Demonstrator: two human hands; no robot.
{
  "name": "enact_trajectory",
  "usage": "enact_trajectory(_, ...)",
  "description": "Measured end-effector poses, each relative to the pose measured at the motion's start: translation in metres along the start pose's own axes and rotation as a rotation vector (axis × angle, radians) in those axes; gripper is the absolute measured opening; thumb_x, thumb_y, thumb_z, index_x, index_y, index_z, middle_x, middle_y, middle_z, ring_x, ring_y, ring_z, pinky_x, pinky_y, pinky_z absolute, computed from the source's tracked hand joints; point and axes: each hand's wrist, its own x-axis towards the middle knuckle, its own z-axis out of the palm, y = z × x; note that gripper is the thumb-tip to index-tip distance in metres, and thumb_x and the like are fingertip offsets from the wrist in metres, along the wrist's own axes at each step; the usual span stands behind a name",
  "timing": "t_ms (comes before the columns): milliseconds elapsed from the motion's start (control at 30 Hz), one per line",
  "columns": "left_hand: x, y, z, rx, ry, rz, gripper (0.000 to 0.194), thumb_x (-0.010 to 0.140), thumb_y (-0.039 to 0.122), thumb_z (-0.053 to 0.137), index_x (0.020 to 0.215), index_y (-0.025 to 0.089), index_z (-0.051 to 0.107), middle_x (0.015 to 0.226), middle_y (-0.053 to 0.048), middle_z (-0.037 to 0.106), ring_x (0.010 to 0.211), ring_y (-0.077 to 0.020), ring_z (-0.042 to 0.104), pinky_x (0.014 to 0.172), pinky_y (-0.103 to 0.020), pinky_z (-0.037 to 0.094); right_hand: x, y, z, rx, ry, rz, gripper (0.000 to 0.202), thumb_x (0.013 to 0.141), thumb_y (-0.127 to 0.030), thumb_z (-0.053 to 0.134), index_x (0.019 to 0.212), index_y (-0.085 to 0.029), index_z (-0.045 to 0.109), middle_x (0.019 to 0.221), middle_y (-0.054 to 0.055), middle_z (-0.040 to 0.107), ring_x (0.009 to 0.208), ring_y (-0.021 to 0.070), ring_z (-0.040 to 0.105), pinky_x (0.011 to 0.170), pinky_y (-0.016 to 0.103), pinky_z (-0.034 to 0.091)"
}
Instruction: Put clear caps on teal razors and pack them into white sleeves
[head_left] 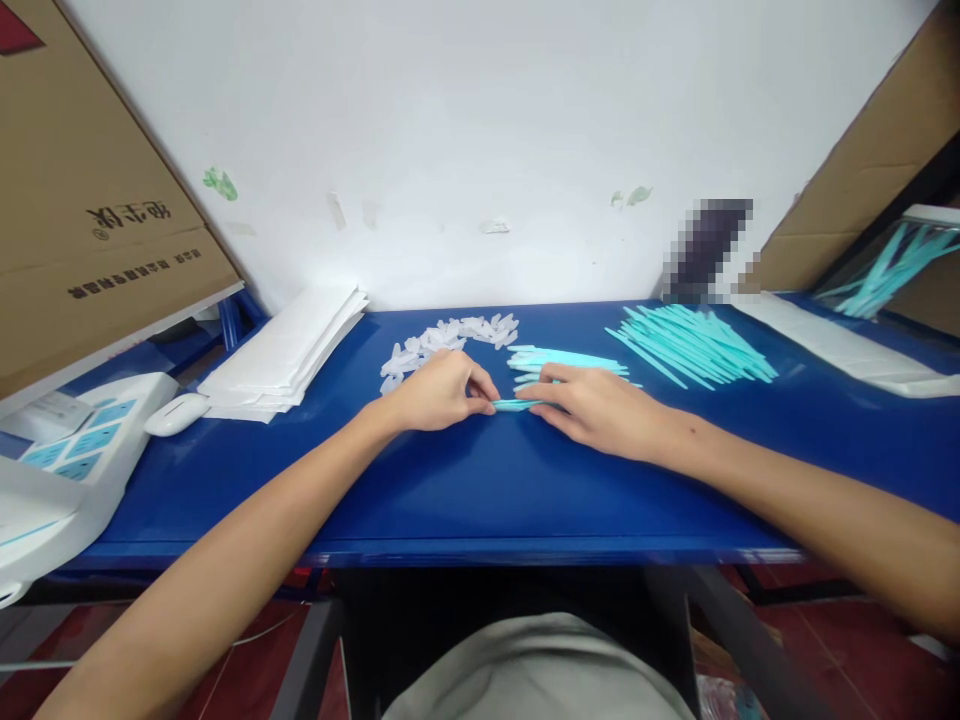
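Note:
Between my two hands, just above or on the blue table, is a thin turquoise stick [514, 405]. My left hand [444, 392] pinches its left end between thumb and fingers. The fingers of my right hand [592, 408] close on its right end. Right behind my right hand lies a small row of turquoise sticks [562, 360], partly hidden by that hand. Behind my left hand, small clear whitish plastic pieces [450, 335] are spread in a curved band. A larger heap of turquoise sticks [690, 345] lies to the right.
On the left stand a stack of white paper sheets or envelopes [281, 350], a white mouse-shaped object [176, 414] and a white device with blue labels [90, 450]. Cardboard boxes [112, 200] flank the blue table [480, 500]. A clear container of turquoise sticks [892, 270] is far right.

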Motion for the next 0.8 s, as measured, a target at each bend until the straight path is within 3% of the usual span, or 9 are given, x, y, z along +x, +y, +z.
enact_trajectory(133, -0.001, 0.002, 0.006, -0.017, 0.084, 0.082, 0.011, 0.082, 0.017, 0.073, 0.087, 0.02, 0.081, 0.083, -0.002, 0.08, 0.076, -0.0177, 0.072, 0.072, -0.028, 0.054, -0.001, 0.002, 0.001, 0.048, 0.043, 0.063, 0.032, 0.102, -0.029, 0.05, 0.121, -0.02, 0.074, 0.102, 0.011, 0.068, 0.079, 0.0214, 0.066, 0.065, 0.03, 0.042)
enact_trajectory(300, 0.0, 0.002, 0.01, -0.119, 0.486, 0.2, 0.013, 0.088, 0.028, 0.074, 0.093, 0.019, 0.08, 0.092, -0.005, 0.08, 0.084, -0.0188, 0.071, 0.078, -0.031, 0.055, 0.0, 0.002, -0.011, 0.285, 0.199, 0.206, 0.032, 0.101, -0.036, 0.052, 0.111, -0.018, 0.077, 0.098, 0.009, 0.075, 0.075, 0.0206, 0.065, 0.065, 0.03, 0.042)
enact_trajectory(433, 0.0, 0.007, 0.011, -0.199, 0.662, 0.281, 0.012, 0.088, 0.028, 0.076, 0.091, 0.018, 0.082, 0.089, -0.006, 0.08, 0.079, -0.0176, 0.071, 0.077, -0.031, 0.055, 0.001, 0.003, -0.021, 0.518, 0.138, 0.183, 0.035, 0.102, -0.041, 0.049, 0.108, -0.019, 0.075, 0.091, 0.004, 0.076, 0.064, 0.0167, 0.06, 0.063, 0.029, 0.042)
enact_trajectory(600, -0.003, 0.009, 0.011, -0.245, 0.624, 0.311, 0.013, 0.086, 0.03, 0.08, 0.093, 0.019, 0.083, 0.092, -0.008, 0.081, 0.081, -0.0188, 0.073, 0.079, -0.032, 0.057, 0.001, 0.012, -0.021, 0.658, 0.035, 0.079, 0.043, 0.104, -0.05, 0.043, 0.108, -0.017, 0.071, 0.094, 0.006, 0.073, 0.076, 0.0195, 0.061, 0.071, 0.031, 0.047)
enact_trajectory(800, -0.002, 0.004, 0.003, -0.39, 0.383, 0.15, 0.031, 0.079, 0.044, 0.085, 0.095, 0.018, 0.084, 0.09, -0.009, 0.081, 0.081, -0.0206, 0.073, 0.074, -0.031, 0.058, -0.002, 0.015, -0.02, 0.622, -0.046, -0.02, 0.045, 0.106, -0.052, 0.037, 0.11, -0.021, 0.068, 0.087, 0.005, 0.067, 0.075, 0.0198, 0.057, 0.071, 0.032, 0.045)
